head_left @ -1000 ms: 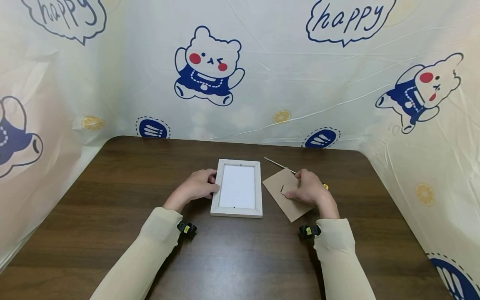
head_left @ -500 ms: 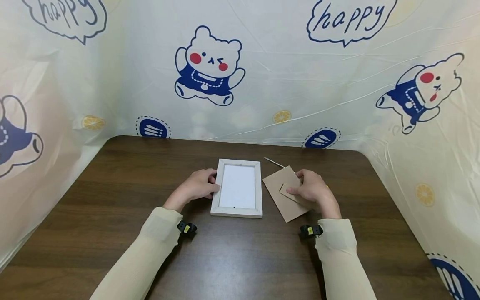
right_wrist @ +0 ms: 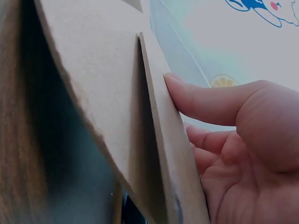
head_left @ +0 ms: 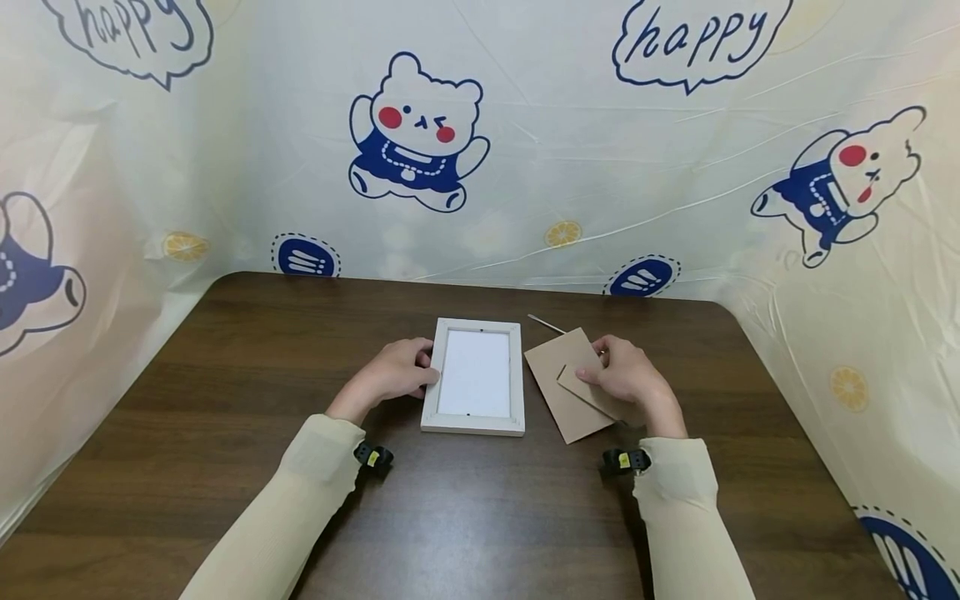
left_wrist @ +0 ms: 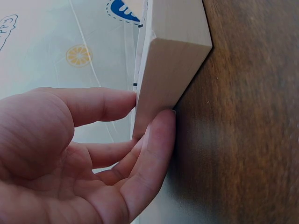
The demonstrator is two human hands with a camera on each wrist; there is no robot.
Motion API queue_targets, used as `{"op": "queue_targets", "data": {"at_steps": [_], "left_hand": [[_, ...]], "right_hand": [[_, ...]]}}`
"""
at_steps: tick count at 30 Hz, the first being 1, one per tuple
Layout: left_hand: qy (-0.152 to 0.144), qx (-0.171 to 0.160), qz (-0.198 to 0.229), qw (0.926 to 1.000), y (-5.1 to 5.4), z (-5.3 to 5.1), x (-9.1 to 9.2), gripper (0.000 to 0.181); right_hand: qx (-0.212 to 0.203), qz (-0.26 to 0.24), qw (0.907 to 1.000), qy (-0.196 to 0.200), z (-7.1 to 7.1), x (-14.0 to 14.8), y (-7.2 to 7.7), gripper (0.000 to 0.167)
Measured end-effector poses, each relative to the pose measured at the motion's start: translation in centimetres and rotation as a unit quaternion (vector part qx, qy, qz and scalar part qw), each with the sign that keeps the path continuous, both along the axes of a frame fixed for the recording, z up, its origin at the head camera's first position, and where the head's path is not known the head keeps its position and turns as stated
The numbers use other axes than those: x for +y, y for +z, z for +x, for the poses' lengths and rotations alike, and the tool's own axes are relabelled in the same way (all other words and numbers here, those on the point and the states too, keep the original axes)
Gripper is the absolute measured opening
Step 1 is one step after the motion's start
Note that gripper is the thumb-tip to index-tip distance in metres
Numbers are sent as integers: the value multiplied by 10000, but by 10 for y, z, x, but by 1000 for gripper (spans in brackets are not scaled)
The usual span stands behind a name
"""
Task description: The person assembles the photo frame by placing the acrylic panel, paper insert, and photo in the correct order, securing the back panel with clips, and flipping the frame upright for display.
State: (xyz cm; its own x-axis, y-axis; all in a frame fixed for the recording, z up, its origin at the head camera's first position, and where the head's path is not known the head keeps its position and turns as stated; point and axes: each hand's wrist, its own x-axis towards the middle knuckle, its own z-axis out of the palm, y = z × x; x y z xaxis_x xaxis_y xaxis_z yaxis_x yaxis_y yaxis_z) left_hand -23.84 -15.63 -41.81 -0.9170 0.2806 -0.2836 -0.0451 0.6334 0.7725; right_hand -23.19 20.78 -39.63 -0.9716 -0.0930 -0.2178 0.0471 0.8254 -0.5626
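Observation:
A white picture frame [head_left: 517, 375] lies back side up on the table, with a white sheet [head_left: 474, 372] inside its border. My left hand [head_left: 390, 371] holds its left edge; in the left wrist view the thumb rests at the upper edge and the fingers [left_wrist: 161, 135] press the side. To the right, a brown backing board [head_left: 551, 367] with a stand flap [head_left: 588, 390] is gripped by my right hand [head_left: 630, 375]. The right wrist view shows the thumb on the flap, which stands slightly away from the board, and the board tilted off the table. Other right fingers are partly hidden behind it.
A thin metal rod [head_left: 546, 323], like a screwdriver shaft, pokes out behind the backing board; its other end is hidden. The brown wooden table [head_left: 480, 517] is bordered by a printed curtain [head_left: 525, 167] at the back and both sides.
My right hand has shifted slightly right, and the backing board has turned and lifted a little with it, its flap showing more. My left hand and the picture frame have stayed put.

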Motion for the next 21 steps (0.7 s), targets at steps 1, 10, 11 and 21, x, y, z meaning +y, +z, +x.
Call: {"op": "queue_targets", "data": {"at_steps": [1,10,11,21], "left_hand": [[3,4,-7,10000,0,0,0,64],[16,22,-16,10000,1,1,1,64],[18,22,-14,10000,1,1,1,64],[16,21,12,10000,-1,1,0,64]], "right_hand": [[27,-72,10000,-5,0,0,0,51],[198,-1053,9937,-322,0,-3,6,48],[216,-1155,9925,-339,-1,-5,6,48],[329,-1876,9811,-348,-2,-26,1,44]]}}
